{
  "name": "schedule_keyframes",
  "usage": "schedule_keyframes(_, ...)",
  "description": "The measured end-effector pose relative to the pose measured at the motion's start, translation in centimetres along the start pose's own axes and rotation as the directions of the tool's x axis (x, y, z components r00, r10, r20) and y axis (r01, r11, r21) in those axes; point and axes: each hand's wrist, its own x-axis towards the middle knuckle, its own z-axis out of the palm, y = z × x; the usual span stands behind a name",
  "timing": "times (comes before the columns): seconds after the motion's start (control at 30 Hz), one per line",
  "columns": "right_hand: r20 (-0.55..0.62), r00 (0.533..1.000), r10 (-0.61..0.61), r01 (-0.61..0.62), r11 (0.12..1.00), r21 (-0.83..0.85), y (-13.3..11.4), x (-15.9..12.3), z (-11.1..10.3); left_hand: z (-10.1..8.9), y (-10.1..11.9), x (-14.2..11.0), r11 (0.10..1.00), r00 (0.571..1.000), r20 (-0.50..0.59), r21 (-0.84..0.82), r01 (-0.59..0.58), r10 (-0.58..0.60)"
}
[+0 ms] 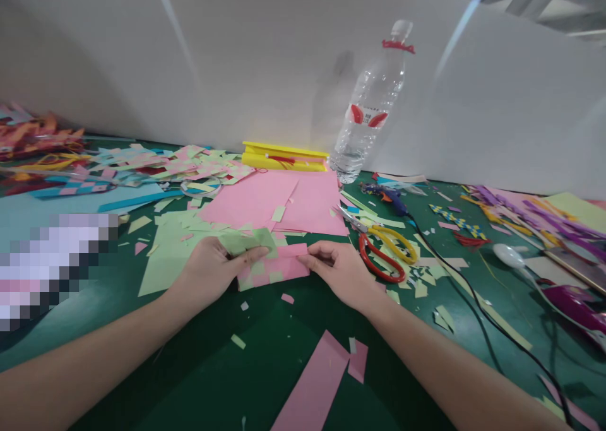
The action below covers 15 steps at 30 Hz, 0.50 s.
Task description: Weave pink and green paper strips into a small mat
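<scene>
Between my two hands is a woven piece of pink and pale green paper strips [272, 268], held just above the green table. My left hand [218, 260] pinches its left end, thumb on top, where loose green strips stick up. At the right end, my right hand [329, 264] grips the pink strips between thumb and fingertips. Green paper [163, 254] lies beside my left hand, and pink sheets [303, 200] lie behind the weave. Scissors [386, 248] with one red and one yellow handle rest just past my right hand.
A clear plastic bottle [367, 109] stands against the white wall beside a yellow folded holder [284, 158]. Paper scraps [189, 163] cover the back left. A blue-handled tool with a black cable [449, 260], a spoon [509, 254] and a pink strip [315, 380] also lie around.
</scene>
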Motion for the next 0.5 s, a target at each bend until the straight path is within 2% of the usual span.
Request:
schedule_keyframes(0.2,-0.035,0.999,0.028,-0.025,0.994,0.102,0.22,0.04,-0.16,-0.16,-0.59,0.15,0.998,0.998,-0.035,-0.039,0.047,-0.048)
schedule_keyframes(0.3,0.032,0.997,0.075,-0.080,0.980,0.181,0.28,-0.01,-0.10,-0.15,-0.49,0.03,0.996,0.996,-0.063,-0.058,0.062,-0.066)
schedule_keyframes(0.5,0.092,0.996,0.020,-0.029,0.994,0.103,0.36,-0.01,-0.11,-0.04,-0.16,-0.06,0.996,0.997,-0.057,-0.068,0.057,-0.061)
